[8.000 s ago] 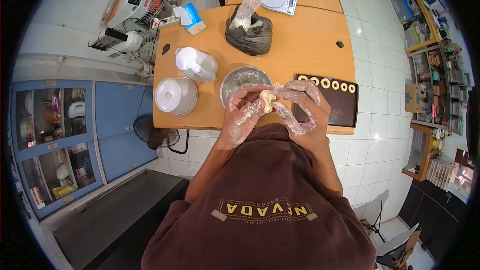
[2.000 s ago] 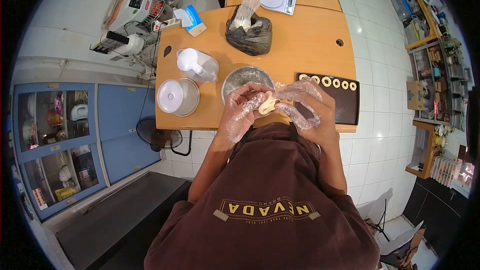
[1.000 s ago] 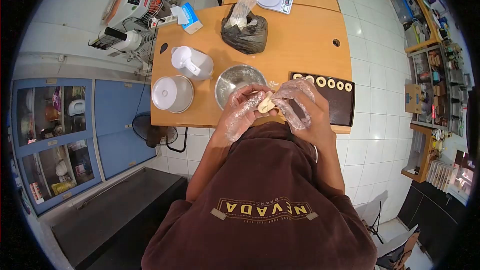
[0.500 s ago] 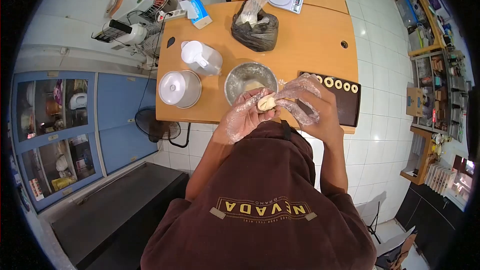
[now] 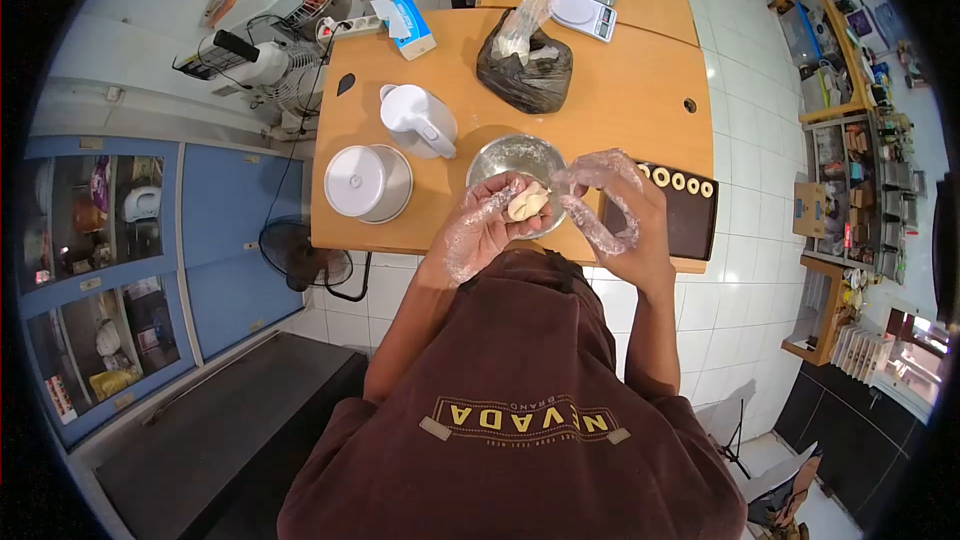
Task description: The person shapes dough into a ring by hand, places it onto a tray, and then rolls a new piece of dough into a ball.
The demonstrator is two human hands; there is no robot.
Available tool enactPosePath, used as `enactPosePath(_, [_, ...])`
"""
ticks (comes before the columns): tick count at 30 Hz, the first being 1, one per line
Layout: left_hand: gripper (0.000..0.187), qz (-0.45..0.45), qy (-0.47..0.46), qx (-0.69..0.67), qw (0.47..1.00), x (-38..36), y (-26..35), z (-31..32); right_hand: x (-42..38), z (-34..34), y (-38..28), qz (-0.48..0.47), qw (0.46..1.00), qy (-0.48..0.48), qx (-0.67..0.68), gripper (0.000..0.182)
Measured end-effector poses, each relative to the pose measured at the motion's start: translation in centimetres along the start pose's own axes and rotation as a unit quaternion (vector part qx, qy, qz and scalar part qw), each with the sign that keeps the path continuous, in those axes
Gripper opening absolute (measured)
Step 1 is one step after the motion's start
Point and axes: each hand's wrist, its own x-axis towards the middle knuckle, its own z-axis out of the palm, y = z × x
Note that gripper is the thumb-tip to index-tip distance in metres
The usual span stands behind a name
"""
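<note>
My left hand [image 5: 490,223], dusted with flour, holds a small pale piece of dough [image 5: 529,202] on its fingers, the thumb along its side. The dough looks folded, with a crease on top. Just to the right, my right hand [image 5: 625,208] is floury too. Its fingers and thumb curve apart with nothing between them, clear of the dough. Behind both hands stands a metal bowl [image 5: 510,153] with flour on its inner wall; my left hand hides part of it. A dark baking tray [image 5: 680,225] at the right carries several dough rings [image 5: 678,181] along its far edge.
On the wooden table [image 5: 640,90] stand a white lidded container [image 5: 365,183], a white jug [image 5: 417,121], a black plastic bag [image 5: 527,80], a kitchen scale [image 5: 583,15] and a blue tissue box [image 5: 411,28]. A black fan [image 5: 305,255] is at the left table edge.
My right hand has drawn away from the dough to the right, its fingers parting. The dough stays in my left hand, its folded top now in fuller view. The camera view has shifted slightly.
</note>
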Motion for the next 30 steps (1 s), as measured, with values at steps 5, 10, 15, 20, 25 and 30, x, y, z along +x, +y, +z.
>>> enactPosePath(5, [0.025,-0.014,0.002,0.052,0.999,0.2,1.2,-0.8,0.1,1.7,-0.4,-0.019,0.999,-0.013,-0.049,0.036])
enactPosePath(10, [0.026,-0.019,-0.02,0.087,0.996,0.2,2.2,-1.3,-0.7,3.4,-0.1,0.005,0.997,0.013,-0.079,0.037])
enactPosePath(15, [0.025,-0.006,-0.021,0.094,0.995,0.1,3.0,-1.2,0.1,4.5,-1.9,0.004,0.995,0.067,-0.069,0.026])
enactPosePath(20, [0.026,-0.034,-0.031,0.109,0.993,0.2,3.8,-1.3,0.2,4.4,-1.7,-0.005,0.993,0.027,-0.117,0.034])
enactPosePath(25, [0.025,-0.028,-0.059,0.089,0.994,0.3,4.2,-1.5,0.3,5.3,-1.4,0.012,0.99,0.024,-0.135,0.04])
enactPosePath(30, [0.025,-0.005,-0.049,0.072,0.996,0.3,4.5,-0.9,1.8,5.3,-4.0,0.063,0.99,0.124,-0.037,0.024])
